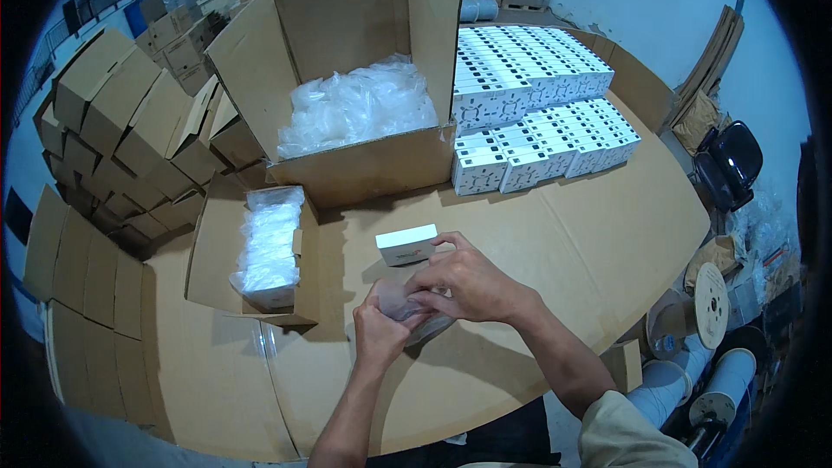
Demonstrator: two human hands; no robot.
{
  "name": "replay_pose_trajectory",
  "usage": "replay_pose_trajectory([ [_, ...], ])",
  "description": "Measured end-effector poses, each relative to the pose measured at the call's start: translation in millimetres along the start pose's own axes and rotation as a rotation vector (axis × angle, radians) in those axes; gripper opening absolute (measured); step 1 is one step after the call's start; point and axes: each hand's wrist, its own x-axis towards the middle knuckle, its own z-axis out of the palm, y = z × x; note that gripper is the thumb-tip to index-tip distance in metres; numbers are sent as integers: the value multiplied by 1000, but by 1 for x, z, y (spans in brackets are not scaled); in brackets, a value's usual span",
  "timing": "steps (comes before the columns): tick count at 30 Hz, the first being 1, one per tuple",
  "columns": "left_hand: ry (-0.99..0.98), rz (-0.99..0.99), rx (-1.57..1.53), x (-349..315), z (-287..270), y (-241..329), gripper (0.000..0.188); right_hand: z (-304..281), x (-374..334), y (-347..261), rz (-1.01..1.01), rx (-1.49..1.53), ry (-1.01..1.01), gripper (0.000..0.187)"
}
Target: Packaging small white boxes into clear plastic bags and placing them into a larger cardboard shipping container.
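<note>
Both hands are at the middle of the cardboard-covered table (520, 364), closed on a clear plastic bag (399, 302). My left hand (380, 334) grips the bag's side, while the fingers of my right hand (468, 282) pinch its upper part. Part of the bag hangs below the hands. Just beyond my right hand's fingertips a small white box (406, 247) rests on the table. To the left, an open small carton (305, 282) holds a row of plastic-wrapped packs (273, 238). Behind it, a large open carton (364, 169) contains a heap of clear plastic bags (360, 108).
Stacked white boxes (537, 78) with printed sides fill the table's back right. Brown cartons (130, 121) are piled at the left. Beyond the table's right edge are a black chair (731, 165), a white-flanged spool (711, 305) and several rolls (663, 390).
</note>
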Motion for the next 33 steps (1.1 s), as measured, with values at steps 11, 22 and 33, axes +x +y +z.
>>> replay_pose_trajectory([
  [11,-51,-1,-53,6,-4,-9,69,12,0,11,10,343,437,12],
  [22,-27,10,-154,12,-1,-23,72,38,-13,60,287,583,484,44],
  [33,-17,60,-69,12,-5,-15,68,48,-4,68,252,636,453,35],
])
